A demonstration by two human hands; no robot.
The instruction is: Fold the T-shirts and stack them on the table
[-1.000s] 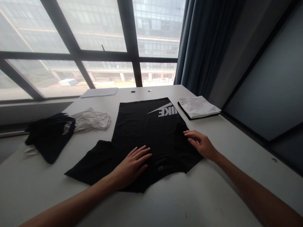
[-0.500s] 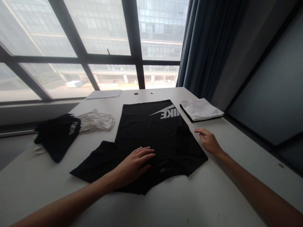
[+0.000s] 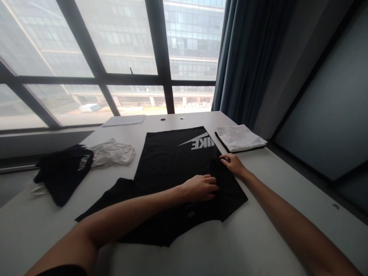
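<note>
A black T-shirt (image 3: 169,165) lies spread on the white table, its white NIKE print appearing reversed near the far right edge. One sleeve reaches out to the left; on the right, the side is folded inward with the sleeve laid over the body. My left hand (image 3: 200,188) rests on the right half of the shirt, below the print, fingers slightly bent and apart. At the shirt's right folded edge, my right hand (image 3: 234,165) touches the cloth with thumb and forefinger apart. Neither hand visibly grips fabric.
A folded white garment (image 3: 240,138) with black cloth beneath it sits at the right back. On the left lie a crumpled dark garment (image 3: 64,172) and a crumpled white one (image 3: 113,151). Flat white sheets (image 3: 123,120) lie near the window. A blue curtain (image 3: 244,65) hangs behind.
My left hand has slid right across the shirt. My right hand has moved left from beside the shirt onto its right edge. The view has shifted slightly.
</note>
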